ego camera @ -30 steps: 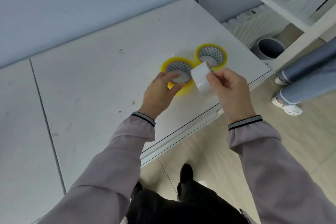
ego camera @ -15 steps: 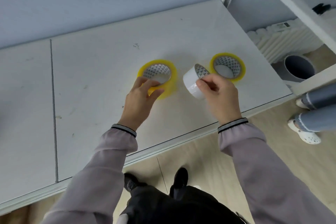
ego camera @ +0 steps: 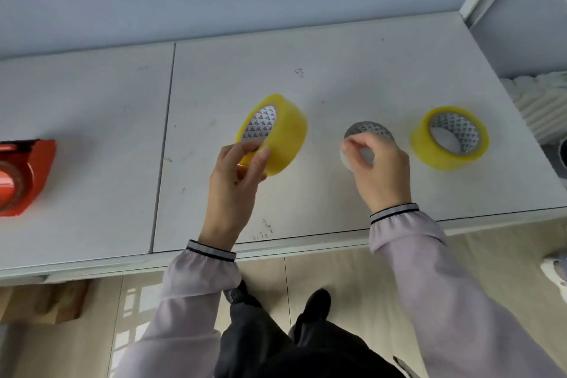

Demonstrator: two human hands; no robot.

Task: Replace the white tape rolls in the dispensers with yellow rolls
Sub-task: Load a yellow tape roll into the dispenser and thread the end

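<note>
With the left hand [ego camera: 236,172] gripping a tilted yellow roll [ego camera: 276,135] off the desk [ego camera: 337,77], right hand [ego camera: 377,169] pinches the white roll [ego camera: 365,138] resting flat. Red dispenser [ego camera: 24,175] sits far left, nearer the left hand; spare yellow roll [ego camera: 449,136] lies right.

The person wears a pale lilac long-sleeved garment of smooth, light fabric. Each of the 2 loose sleeves, the left sleeve [ego camera: 171,310] and the right sleeve [ego camera: 445,294], gathers into a ribbed elastic cuff. The left cuff [ego camera: 211,251] and the right cuff [ego camera: 394,212] are grey-white with dark stripes along the edges. Both hands, left hand [ego camera: 233,181] and right hand [ego camera: 379,169], are bare. Below, dark trousers [ego camera: 276,347] and 2 black shoes [ego camera: 316,301] are visible
</note>
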